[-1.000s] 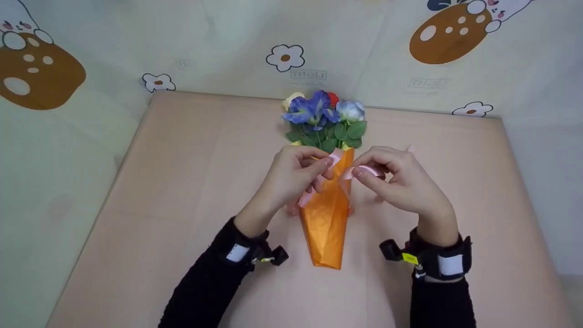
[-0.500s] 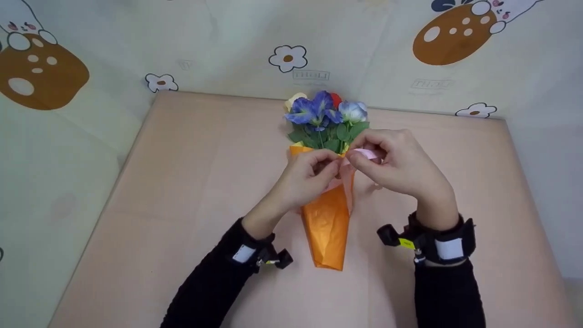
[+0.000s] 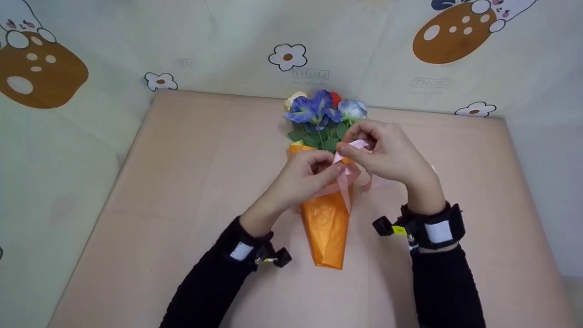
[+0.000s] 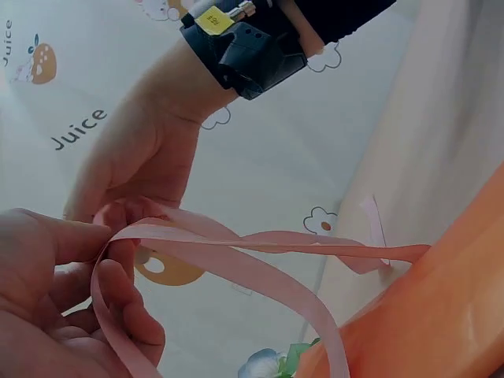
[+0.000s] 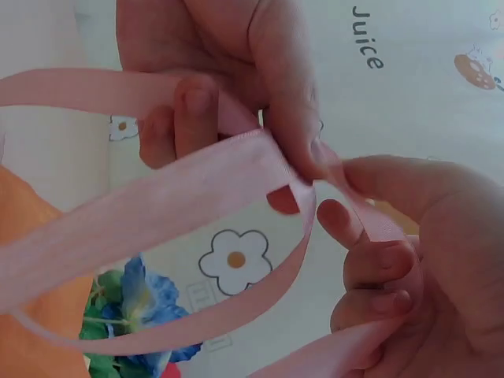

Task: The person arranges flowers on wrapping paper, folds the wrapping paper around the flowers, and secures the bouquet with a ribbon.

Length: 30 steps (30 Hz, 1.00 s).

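Observation:
A bouquet of artificial flowers (image 3: 314, 111) lies on the table, wrapped in an orange paper cone (image 3: 325, 232). Pink ribbon (image 3: 343, 187) crosses the upper part of the wrapper, its tail hanging down the front. My left hand (image 3: 309, 175) pinches the ribbon between thumb and fingers over the wrapper. Slightly higher and to the right, my right hand (image 3: 387, 150) pinches another stretch of it. In the left wrist view, ribbon strands (image 4: 291, 287) run from the fingers to the wrapper. Close up in the right wrist view, a ribbon loop (image 5: 157, 205) passes between the thumbs and fingers.
The pinkish table (image 3: 205, 182) extends around the bouquet on both sides. Behind it rises a pale wall covering (image 3: 218, 45) with printed flowers and brown shapes. Loose ribbon lies on the table just right of the wrapper.
The hands have come closer together. My left hand has shifted right, and my right hand has moved up and left toward the flowers, drawing the ribbon across above the left fingers.

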{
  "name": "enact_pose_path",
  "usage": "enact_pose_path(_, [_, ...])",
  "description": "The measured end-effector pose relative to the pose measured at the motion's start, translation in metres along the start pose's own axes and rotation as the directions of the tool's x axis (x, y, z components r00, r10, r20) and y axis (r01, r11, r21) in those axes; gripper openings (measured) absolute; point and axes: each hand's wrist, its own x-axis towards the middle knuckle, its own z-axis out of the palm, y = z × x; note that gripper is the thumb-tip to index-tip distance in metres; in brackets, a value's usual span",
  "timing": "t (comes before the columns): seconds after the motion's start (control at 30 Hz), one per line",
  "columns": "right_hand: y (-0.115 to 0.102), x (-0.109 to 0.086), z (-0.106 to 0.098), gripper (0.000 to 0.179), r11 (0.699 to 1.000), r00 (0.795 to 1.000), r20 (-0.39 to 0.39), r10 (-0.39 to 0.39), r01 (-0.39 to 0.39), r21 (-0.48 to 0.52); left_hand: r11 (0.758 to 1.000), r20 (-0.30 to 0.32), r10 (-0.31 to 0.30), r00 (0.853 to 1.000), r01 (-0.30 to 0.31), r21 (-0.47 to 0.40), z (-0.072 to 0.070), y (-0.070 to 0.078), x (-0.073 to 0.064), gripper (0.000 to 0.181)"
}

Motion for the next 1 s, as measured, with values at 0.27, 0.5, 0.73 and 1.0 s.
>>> enact_pose_path(0.27, [0.035, 0.008, 0.012, 0.036, 0.993, 0.985, -0.169, -0.037, 0.017, -0.114, 0.987, 0.062, -0.138, 0.988, 0.143, -0.073, -0.004, -0.002, 0.002, 0.029])
enact_pose_path(0.5, [0.035, -0.010, 0.021, 0.017, 0.995, 0.980, -0.187, -0.067, 0.052, -0.081, 0.934, 0.008, -0.287, 0.958, 0.282, -0.218, -0.002, -0.001, 0.007, 0.040])
enact_pose_path(0.73, [0.032, -0.025, 0.029, 0.012, 0.998, 1.000, 0.006, 0.005, -0.005, 0.057, 0.928, -0.058, -0.259, 0.964, 0.232, -0.293, 0.002, -0.006, 0.008, 0.047])
enact_pose_path(1.0, [0.025, -0.030, 0.031, 0.017, 0.991, 1.000, 0.025, -0.002, -0.001, 0.132, 0.965, -0.137, -0.204, 0.969, 0.175, -0.196, 0.003, -0.007, 0.006, 0.050])
